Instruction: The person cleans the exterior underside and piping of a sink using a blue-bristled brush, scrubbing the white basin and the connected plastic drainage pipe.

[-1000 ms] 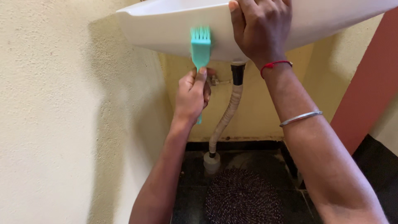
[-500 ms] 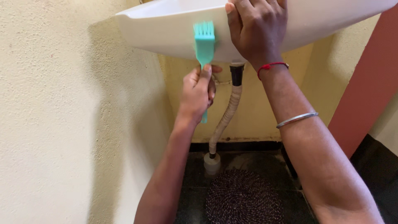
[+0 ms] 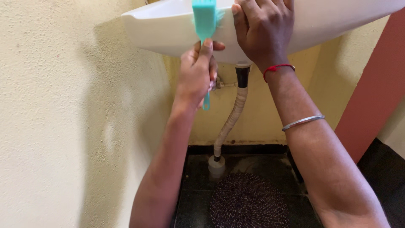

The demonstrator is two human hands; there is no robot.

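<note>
The left hand (image 3: pixel 197 74) is wrapped around the handle of a teal brush (image 3: pixel 204 21). Its fingers are curled tight on the handle, and the thumb (image 3: pixel 206 48) points straight up along it. The brush head sits above the fingers, pressed on the outside of the white sink (image 3: pixel 168 31). The top of the brush head is cut off by the edge of the picture, and the bristles are blurry and hard to make out. Only the small tip of the handle peeks out below the fingers; the rest is hidden inside the fist. The right hand (image 3: pixel 263 29) lies flat on the sink, just beside the brush, with its fingers close together. The fingertips are cut off at the top, so I cannot tell where they end. A red thread (image 3: pixel 278 67) goes around that wrist and a silver bangle (image 3: pixel 303 122) sits lower on the arm. Below the fingers a bendy drain pipe (image 3: pixel 232 118) hangs down to the dark floor (image 3: pixel 194 190). Part of a metal fitting behind the left hand is hidden. A round dark mat (image 3: pixel 249 202) lies on the floor, cut off at the bottom.
</note>
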